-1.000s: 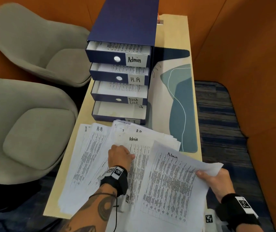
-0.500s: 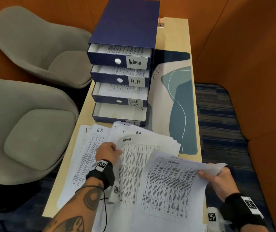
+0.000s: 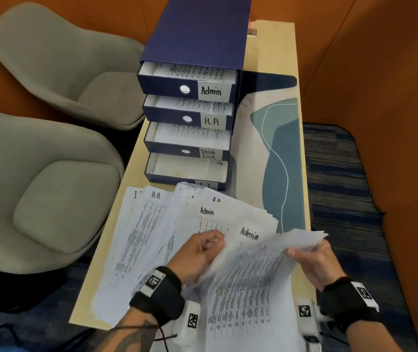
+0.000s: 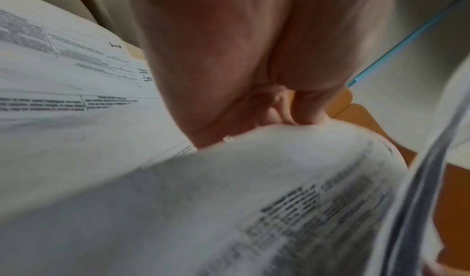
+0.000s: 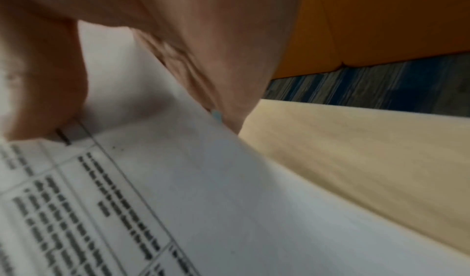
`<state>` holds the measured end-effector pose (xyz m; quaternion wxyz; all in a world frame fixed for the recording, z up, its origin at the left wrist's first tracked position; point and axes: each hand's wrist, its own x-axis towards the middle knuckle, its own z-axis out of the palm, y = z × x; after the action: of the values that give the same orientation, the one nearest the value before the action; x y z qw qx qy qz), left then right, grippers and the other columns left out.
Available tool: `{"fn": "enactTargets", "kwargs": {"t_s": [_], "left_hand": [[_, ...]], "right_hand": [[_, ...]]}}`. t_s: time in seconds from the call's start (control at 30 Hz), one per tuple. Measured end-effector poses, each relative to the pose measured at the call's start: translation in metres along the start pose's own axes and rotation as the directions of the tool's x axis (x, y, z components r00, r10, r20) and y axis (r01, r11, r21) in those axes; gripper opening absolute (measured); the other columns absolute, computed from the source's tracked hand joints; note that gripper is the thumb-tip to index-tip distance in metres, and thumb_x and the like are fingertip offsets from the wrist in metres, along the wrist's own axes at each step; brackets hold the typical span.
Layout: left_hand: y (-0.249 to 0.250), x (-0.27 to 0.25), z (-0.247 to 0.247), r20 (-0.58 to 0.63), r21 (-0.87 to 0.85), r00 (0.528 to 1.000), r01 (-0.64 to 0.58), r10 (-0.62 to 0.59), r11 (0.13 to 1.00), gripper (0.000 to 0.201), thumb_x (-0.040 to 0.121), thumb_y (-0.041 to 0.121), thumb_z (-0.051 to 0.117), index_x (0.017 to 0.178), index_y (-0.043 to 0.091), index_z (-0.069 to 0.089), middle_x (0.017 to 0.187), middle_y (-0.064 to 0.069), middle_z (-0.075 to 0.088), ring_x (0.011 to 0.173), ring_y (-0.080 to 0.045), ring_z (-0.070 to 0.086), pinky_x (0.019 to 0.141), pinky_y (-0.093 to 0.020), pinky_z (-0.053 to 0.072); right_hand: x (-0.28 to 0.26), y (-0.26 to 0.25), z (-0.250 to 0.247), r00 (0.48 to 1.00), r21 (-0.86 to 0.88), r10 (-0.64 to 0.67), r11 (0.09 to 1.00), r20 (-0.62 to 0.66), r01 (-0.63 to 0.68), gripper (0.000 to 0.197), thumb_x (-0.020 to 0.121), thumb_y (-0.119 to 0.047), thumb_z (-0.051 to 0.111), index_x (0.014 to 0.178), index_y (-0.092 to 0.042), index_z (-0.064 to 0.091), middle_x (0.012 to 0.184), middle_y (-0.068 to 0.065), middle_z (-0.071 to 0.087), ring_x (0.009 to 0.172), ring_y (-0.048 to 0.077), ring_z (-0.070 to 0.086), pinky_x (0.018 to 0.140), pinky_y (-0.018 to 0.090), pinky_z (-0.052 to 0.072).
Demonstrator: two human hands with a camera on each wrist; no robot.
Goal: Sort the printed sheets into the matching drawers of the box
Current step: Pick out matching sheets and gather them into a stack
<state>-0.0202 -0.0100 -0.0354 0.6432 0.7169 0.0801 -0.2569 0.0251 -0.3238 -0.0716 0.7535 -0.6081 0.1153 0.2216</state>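
You see a dark blue box (image 3: 197, 34) with white labels, and white sheets (image 3: 149, 240) with black print. The table (image 3: 271, 49) is pale wood, its mat (image 3: 281, 158) has blue and teal shapes. Grey chairs (image 3: 50, 189), orange walls (image 3: 380, 97), striped blue carpet (image 3: 337, 174).

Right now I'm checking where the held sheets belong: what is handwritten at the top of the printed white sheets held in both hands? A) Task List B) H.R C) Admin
C: the printed white sheets held by the left hand and right hand read "Admin", matching the top navy drawer.
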Motion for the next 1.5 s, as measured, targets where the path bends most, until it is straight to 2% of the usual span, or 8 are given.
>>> {"fn": "enactTargets", "kwargs": {"t_s": [0.17, 0.27, 0.43, 0.57, 0.83, 0.97, 1.17, 1.5], "left_hand": [[-0.024, 0.047, -0.019, -0.606, 0.364, 0.795, 0.326, -0.045, 0.873, 0.059, 0.088, 0.046, 0.078, 0.134, 0.018, 0.055, 0.132, -0.001, 0.054, 0.125, -0.023, 0.05, 0.106, -0.037, 0.044], [-0.03, 0.062, -0.019, -0.586, 0.501, 0.807, 0.434, -0.075, 0.749, 0.095, 0.077, 0.047, 0.087, 0.149, 0.014, 0.037, 0.149, -0.008, 0.038, 0.135, -0.03, 0.038, 0.11, -0.044, 0.039], [-0.034, 0.077, -0.036, -0.593, 0.419, 0.789, 0.473, -0.16, 0.775, 0.072, 0.082, 0.043, 0.084, 0.139, 0.011, 0.055, 0.136, -0.01, 0.059, 0.129, -0.032, 0.053, 0.108, -0.047, 0.046], [-0.033, 0.058, -0.038, -0.589, 0.435, 0.808, 0.293, 0.023, 0.851, 0.028, 0.099, 0.037, 0.064, 0.078, 0.018, 0.063, 0.078, -0.004, 0.069, 0.087, -0.034, 0.065, 0.08, -0.038, 0.053], [0.01, 0.005, -0.001, -0.244, 0.014, 0.969, -0.038, 0.04, 0.999, 0.051, 0.089, -0.004, 0.074, 0.051, 0.028, 0.063, 0.05, 0.017, 0.051, 0.049, 0.003, 0.044, 0.056, -0.012, 0.04], [0.023, -0.006, 0.004, -0.083, -0.086, 0.996, -0.021, 0.014, 0.996, 0.012, 0.095, 0.001, 0.069, 0.087, 0.007, 0.075, 0.063, 0.017, 0.069, 0.064, 0.005, 0.063, 0.069, -0.012, 0.052], [-0.023, 0.032, -0.035, -0.749, 0.122, 0.657, 0.266, -0.087, 0.956, 0.054, 0.08, 0.049, 0.084, 0.123, 0.023, 0.063, 0.121, 0.003, 0.063, 0.113, -0.019, 0.06, 0.094, -0.037, 0.052], [-0.031, 0.029, -0.047, -0.783, 0.47, 0.578, 0.31, 0.229, 0.826, 0.009, 0.088, 0.032, 0.08, 0.084, 0.024, 0.079, 0.099, 0.003, 0.073, 0.098, -0.024, 0.061, 0.081, -0.038, 0.053]], "right_hand": [[-0.003, 0.003, -0.007, 0.982, -0.132, 0.009, 0.991, -0.188, -0.034, 0.066, 0.054, -0.009, 0.098, 0.112, 0.006, 0.07, 0.105, 0.025, 0.076, 0.1, 0.046, 0.073, 0.093, 0.061, 0.056], [-0.005, 0.002, -0.011, 0.957, -0.257, -0.02, 0.965, -0.291, -0.058, 0.046, 0.07, 0.011, 0.084, 0.113, 0.0, 0.069, 0.102, 0.018, 0.078, 0.096, 0.039, 0.075, 0.088, 0.054, 0.06], [-0.004, 0.0, -0.013, 0.939, -0.394, -0.14, 0.919, -0.314, 0.006, 0.033, 0.074, 0.015, 0.081, 0.095, -0.01, 0.075, 0.099, 0.011, 0.075, 0.091, 0.03, 0.072, 0.082, 0.043, 0.061], [-0.01, -0.011, -0.016, 0.966, -0.307, -0.21, 0.939, -0.147, 0.158, 0.019, 0.06, -0.008, 0.093, 0.068, -0.009, 0.076, 0.075, 0.011, 0.073, 0.072, 0.024, 0.067, 0.066, 0.026, 0.057], [0.005, -0.013, -0.006, 0.999, -0.061, -0.011, 0.998, 0.033, 0.013, 0.092, 0.053, 0.01, 0.091, 0.136, -0.017, 0.059, 0.105, 0.021, 0.071, 0.096, 0.034, 0.071, 0.081, 0.038, 0.062], [0.012, -0.01, 0.009, 1.0, -0.217, 0.003, 0.976, 0.027, 0.003, 0.082, 0.036, -0.039, 0.104, 0.104, -0.002, 0.076, 0.1, 0.022, 0.076, 0.095, 0.042, 0.072, 0.084, 0.042, 0.057], [0.004, -0.013, -0.002, 0.993, -0.242, -0.077, 0.969, -0.093, 0.052, 0.042, 0.053, -0.022, 0.098, 0.083, -0.003, 0.075, 0.102, 0.016, 0.076, 0.1, 0.039, 0.07, 0.098, 0.058, 0.051], [-0.013, -0.034, 0.005, 0.999, -0.149, 0.045, 0.988, -0.017, -0.047, 0.096, 0.026, -0.047, 0.105, 0.093, 0.011, 0.07, 0.1, 0.033, 0.073, 0.097, 0.052, 0.071, 0.098, 0.065, 0.051]]}}
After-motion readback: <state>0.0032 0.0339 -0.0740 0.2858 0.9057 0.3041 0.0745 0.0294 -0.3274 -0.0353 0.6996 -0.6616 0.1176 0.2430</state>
